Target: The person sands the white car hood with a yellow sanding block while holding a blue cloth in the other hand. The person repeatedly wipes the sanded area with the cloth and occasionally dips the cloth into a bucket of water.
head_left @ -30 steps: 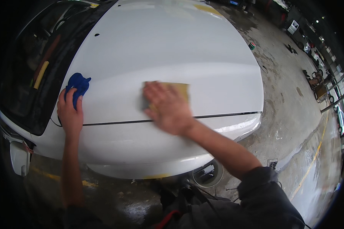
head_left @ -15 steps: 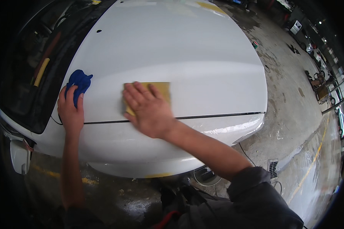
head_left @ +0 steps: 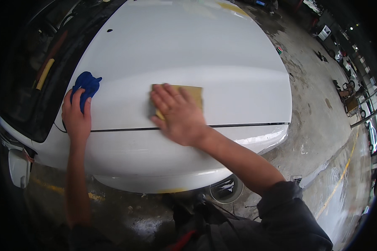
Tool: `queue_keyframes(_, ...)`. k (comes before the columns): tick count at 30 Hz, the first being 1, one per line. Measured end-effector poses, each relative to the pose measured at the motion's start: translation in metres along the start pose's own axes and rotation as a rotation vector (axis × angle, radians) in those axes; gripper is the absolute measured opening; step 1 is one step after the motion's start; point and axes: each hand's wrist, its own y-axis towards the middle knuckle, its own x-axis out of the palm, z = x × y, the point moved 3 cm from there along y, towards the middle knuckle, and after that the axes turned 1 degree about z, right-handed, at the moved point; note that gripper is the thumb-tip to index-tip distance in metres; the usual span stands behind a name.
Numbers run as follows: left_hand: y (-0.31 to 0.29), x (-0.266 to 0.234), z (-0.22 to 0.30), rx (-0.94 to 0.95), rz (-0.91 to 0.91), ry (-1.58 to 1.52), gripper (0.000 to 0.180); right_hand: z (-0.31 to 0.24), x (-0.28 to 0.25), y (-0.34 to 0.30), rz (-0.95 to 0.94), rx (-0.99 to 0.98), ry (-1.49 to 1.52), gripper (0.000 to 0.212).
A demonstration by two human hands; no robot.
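My right hand [head_left: 181, 113] lies flat over a yellow sheet of sandpaper [head_left: 195, 95], pressing it on the white car hood [head_left: 167, 50] just above the dark seam along the fender [head_left: 146, 152]. Its fingers are stretched out over the sheet, whose far and right edges show. Farther left, near the windshield, my left hand [head_left: 76, 115] has its fingers and thumb around a crumpled blue cloth [head_left: 88, 81], which rests on the hood. What lies under the cloth and the sheet is hidden.
The dark windshield [head_left: 33, 96] borders the hood at left, with a side mirror [head_left: 19, 168] below it. A round bucket [head_left: 226, 189] stands on the wet floor beside the fender. A floor drain [head_left: 296, 180] and parked cars are at right.
My right hand has slid right along the hood together with the sandpaper. My left hand stays on the blue cloth. The view has shifted slightly.
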Motion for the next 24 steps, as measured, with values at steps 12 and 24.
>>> queue_keyframes(12, -0.006, -0.005, -0.012, -0.024, 0.014, 0.065, 0.036, 0.066, -0.027, -0.051, -0.047, 0.248, -0.035, 0.068)
queue_keyframes(24, -0.007, -0.003, -0.012, -0.027, 0.011, 0.084, 0.039, 0.103, -0.045, -0.084, 0.000, 0.217, -0.026, 0.068)
